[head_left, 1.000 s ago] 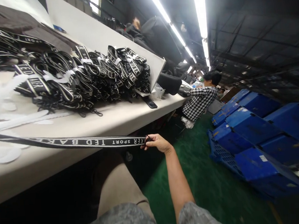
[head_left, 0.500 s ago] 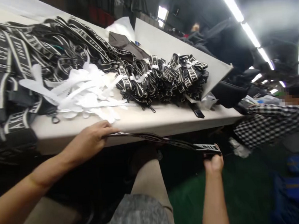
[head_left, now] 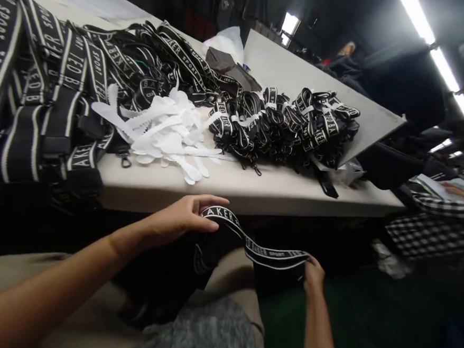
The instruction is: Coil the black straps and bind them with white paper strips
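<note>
A black strap point(head_left: 275, 257) with white lettering and white edge lines runs slack between my hands, below the table's front edge. My left hand point(head_left: 193, 215) grips its left part, thumb and fingers around the webbing. At the strap's right end my right hand point(head_left: 313, 274) is closed on it. White strips point(head_left: 169, 130) with toothed edges lie in a loose pile on the table. Right of them sit several folded straps point(head_left: 284, 122) bound with white strips. Long loose straps point(head_left: 70, 74) with the same lettering are heaped at the left, some hanging over the edge.
The pale table point(head_left: 162, 192) slants across the view. A white board point(head_left: 312, 73) stands behind the bundles, near a dark grey folded piece point(head_left: 228, 68). At the far right is a person's checked sleeve point(head_left: 427, 240). My knee point(head_left: 231, 280) is under the table edge.
The view has swung left. The strap, stretched fairly straight before, now sags in a wave with its lettering facing me. My hands are closer together.
</note>
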Tool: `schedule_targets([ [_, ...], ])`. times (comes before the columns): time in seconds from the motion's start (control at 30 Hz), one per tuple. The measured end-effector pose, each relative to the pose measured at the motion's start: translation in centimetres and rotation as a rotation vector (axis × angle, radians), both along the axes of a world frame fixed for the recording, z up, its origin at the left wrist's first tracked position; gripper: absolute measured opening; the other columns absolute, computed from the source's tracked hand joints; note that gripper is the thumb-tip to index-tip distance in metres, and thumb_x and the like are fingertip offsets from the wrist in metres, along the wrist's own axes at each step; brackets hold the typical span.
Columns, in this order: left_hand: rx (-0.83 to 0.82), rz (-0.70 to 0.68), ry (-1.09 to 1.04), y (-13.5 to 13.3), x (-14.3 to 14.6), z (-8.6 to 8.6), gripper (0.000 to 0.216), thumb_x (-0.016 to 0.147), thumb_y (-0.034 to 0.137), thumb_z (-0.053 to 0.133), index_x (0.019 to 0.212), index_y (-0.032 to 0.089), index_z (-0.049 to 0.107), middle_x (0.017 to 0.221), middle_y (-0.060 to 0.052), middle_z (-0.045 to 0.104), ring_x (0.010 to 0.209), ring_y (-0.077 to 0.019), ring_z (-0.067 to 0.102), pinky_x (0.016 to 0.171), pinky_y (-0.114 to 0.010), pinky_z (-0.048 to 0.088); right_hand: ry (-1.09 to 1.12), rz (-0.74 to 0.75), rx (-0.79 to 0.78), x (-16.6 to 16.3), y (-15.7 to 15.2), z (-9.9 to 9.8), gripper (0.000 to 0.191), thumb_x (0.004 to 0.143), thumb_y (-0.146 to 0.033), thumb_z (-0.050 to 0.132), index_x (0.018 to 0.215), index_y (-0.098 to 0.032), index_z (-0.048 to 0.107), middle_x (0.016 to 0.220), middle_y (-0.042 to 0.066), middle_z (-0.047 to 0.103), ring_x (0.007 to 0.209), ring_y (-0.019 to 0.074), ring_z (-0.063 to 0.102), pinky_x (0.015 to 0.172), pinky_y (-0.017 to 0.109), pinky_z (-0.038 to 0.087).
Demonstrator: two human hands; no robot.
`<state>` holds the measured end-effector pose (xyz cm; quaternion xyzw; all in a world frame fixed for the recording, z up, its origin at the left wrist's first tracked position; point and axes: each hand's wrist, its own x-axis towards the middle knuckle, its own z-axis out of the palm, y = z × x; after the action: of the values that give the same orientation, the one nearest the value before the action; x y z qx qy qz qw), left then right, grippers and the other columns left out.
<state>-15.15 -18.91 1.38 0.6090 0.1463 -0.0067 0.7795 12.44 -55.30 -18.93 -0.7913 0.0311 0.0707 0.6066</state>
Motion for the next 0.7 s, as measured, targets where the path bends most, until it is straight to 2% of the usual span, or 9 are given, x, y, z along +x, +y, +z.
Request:
schedule_targets([
  [0.07, -0.125, 0.014, -0.004, 0.0, 0.0, 0.0, 0.060, 0.068, 0.023, 0.081, 0.125, 0.019, 0.062, 0.093, -0.003, 0.067, 0.075, -0.0132, 0.059, 0.060, -0.021, 0.046, 0.061, 0.166, -0.094, -2.4, 2.1, -1.2, 0.035, 0.043, -0.022, 0.073, 0.078, -0.016, 0.072, 0.075, 0.007, 0.071, 0.076, 0.0296, 0.070, 0.075, 0.044, 0.059],
  [0.13, -0.202, 0.015, 0.002, -0.1, 0.2, -0.4, 0.058, 0.068, 0.024, 0.083, 0.123, 0.017, 0.064, 0.082, -0.002, 0.065, 0.062, -0.0093, 0.053, 0.053, -0.018, 0.042, 0.082, 0.369, -0.149, -5.1, 4.7, -1.2, 0.053, 0.041, -0.017, 0.078, 0.094, -0.016, 0.074, 0.098, 0.012, 0.073, 0.097, 0.0332, 0.068, 0.089, 0.046, 0.055],
  [0.23, -0.245, -0.012, 0.010, -0.2, 0.4, -1.0, 0.050, 0.073, 0.028, 0.082, 0.119, 0.014, 0.066, 0.084, -0.007, 0.070, 0.063, -0.0105, 0.059, 0.056, -0.019, 0.047, -0.013, 0.758, -0.123, -8.9, 9.5, 1.2, 0.080, 0.060, -0.024, 0.079, 0.136, -0.023, 0.054, 0.140, 0.011, 0.053, 0.133, 0.0289, 0.047, 0.113, 0.046, 0.037],
  [0.3, -0.258, -0.040, 0.018, -0.4, 0.5, -1.3, 0.047, 0.078, 0.035, 0.079, 0.117, 0.012, 0.066, 0.092, -0.012, 0.073, 0.065, -0.0133, 0.064, 0.058, -0.022, 0.051, -0.084, 0.956, -0.064, -11.0, 12.7, 3.5, 0.089, 0.069, -0.027, 0.076, 0.148, -0.026, 0.035, 0.152, 0.009, 0.039, 0.141, 0.0261, 0.035, 0.118, 0.046, 0.027],
  [0.33, -0.266, -0.053, 0.020, -0.5, 0.5, -1.5, 0.047, 0.079, 0.037, 0.077, 0.117, 0.012, 0.066, 0.096, -0.013, 0.073, 0.066, -0.0148, 0.066, 0.059, -0.024, 0.052, -0.106, 1.016, -0.040, -11.8, 14.1, 4.6, 0.090, 0.071, -0.027, 0.075, 0.150, -0.026, 0.032, 0.152, 0.008, 0.038, 0.142, 0.0262, 0.034, 0.119, 0.045, 0.026],
  [0.43, -0.268, -0.055, 0.012, -0.8, 0.4, -1.8, 0.050, 0.078, 0.038, 0.078, 0.118, 0.011, 0.064, 0.098, -0.014, 0.074, 0.069, -0.0180, 0.069, 0.064, -0.027, 0.055, -0.084, 1.148, -0.021, -13.5, 17.0, 6.7, 0.069, 0.074, -0.028, 0.070, 0.139, -0.021, 0.048, 0.134, 0.008, 0.057, 0.126, 0.0282, 0.051, 0.110, 0.043, 0.039],
  [0.53, -0.275, -0.005, -0.009, -0.6, 0.3, -2.0, 0.054, 0.078, 0.036, 0.077, 0.123, 0.011, 0.059, 0.099, -0.014, 0.073, 0.077, -0.0195, 0.070, 0.070, -0.029, 0.057, 0.018, 1.198, -0.009, -14.2, 17.7, 6.9, 0.039, 0.080, -0.038, 0.063, 0.112, -0.017, 0.067, 0.108, 0.008, 0.069, 0.105, 0.0275, 0.063, 0.097, 0.039, 0.048],
  [0.63, -0.273, 0.056, -0.027, 0.0, 0.0, -2.2, 0.058, 0.078, 0.035, 0.078, 0.127, 0.012, 0.056, 0.101, -0.014, 0.073, 0.081, -0.0198, 0.071, 0.071, -0.027, 0.057, 0.112, 1.081, 0.174, -14.7, 16.7, 6.4, 0.055, 0.086, -0.062, 0.052, 0.115, -0.019, 0.067, 0.109, 0.010, 0.069, 0.102, 0.0276, 0.064, 0.094, 0.040, 0.050],
  [0.7, -0.266, 0.085, -0.025, 0.5, -0.1, -2.2, 0.060, 0.078, 0.034, 0.078, 0.129, 0.013, 0.055, 0.102, -0.014, 0.073, 0.081, -0.0187, 0.071, 0.072, -0.025, 0.057, 0.138, 1.003, 0.306, -14.9, 16.0, 6.0, 0.072, 0.079, -0.076, 0.052, 0.125, -0.021, 0.061, 0.115, 0.011, 0.067, 0.104, 0.0285, 0.064, 0.094, 0.042, 0.050],
])
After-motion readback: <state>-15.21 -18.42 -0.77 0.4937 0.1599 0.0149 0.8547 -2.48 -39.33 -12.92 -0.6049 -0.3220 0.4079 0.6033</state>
